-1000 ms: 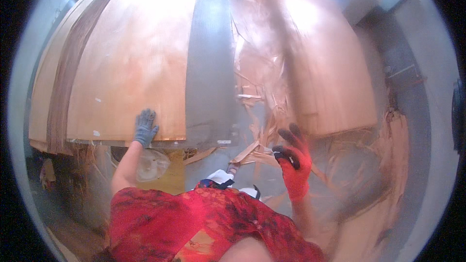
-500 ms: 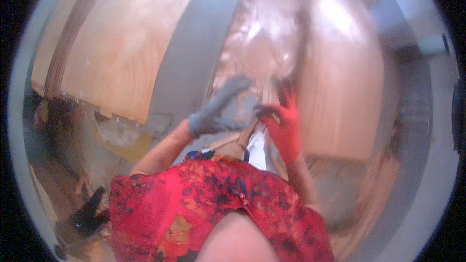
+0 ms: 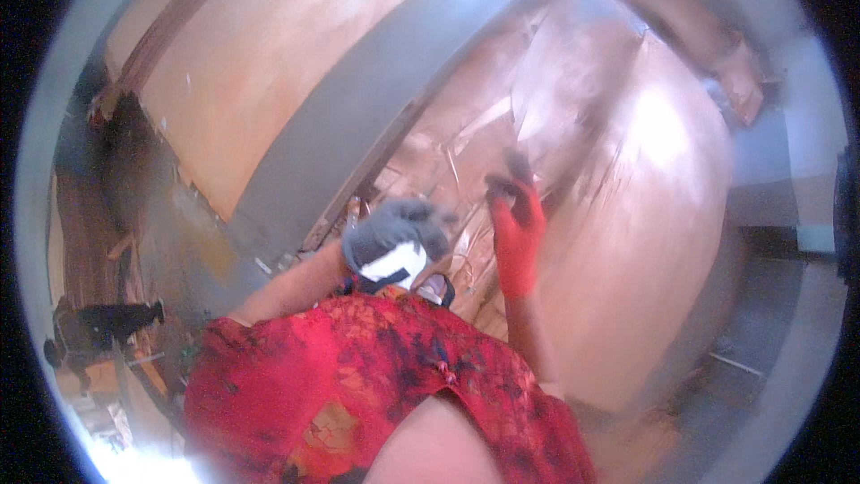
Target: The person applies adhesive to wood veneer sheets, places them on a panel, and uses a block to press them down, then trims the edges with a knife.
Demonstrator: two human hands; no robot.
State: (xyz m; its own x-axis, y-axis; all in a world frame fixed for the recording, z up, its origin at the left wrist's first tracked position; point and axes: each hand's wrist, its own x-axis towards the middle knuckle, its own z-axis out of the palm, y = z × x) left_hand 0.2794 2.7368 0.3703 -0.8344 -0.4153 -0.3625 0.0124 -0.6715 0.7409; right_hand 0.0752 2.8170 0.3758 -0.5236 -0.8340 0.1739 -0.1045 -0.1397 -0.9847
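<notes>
My left hand, in a grey glove, hangs in front of my body above my white shoe. Its fingers are loosely bent and somewhat blurred, with nothing visible in them. My right hand wears a red glove with dark fingertips. Its thumb and fingers are apart and hold nothing. Beyond it, broken strips of thin wood veneer lie loose along the near side of a large, shiny veneer sheet. The right hand appears over the edge of this sheet; whether it touches cannot be made out.
Another broad pale veneer stack lies at the far left. A grey strip of floor runs between the two. A dark object stands at the lower left. A grey wall or panel rises at the right.
My view has turned, so the sheets now slant to the upper right. The left hand has drawn back and its fingers have bent. The right hand stays raised, farther from the left.
</notes>
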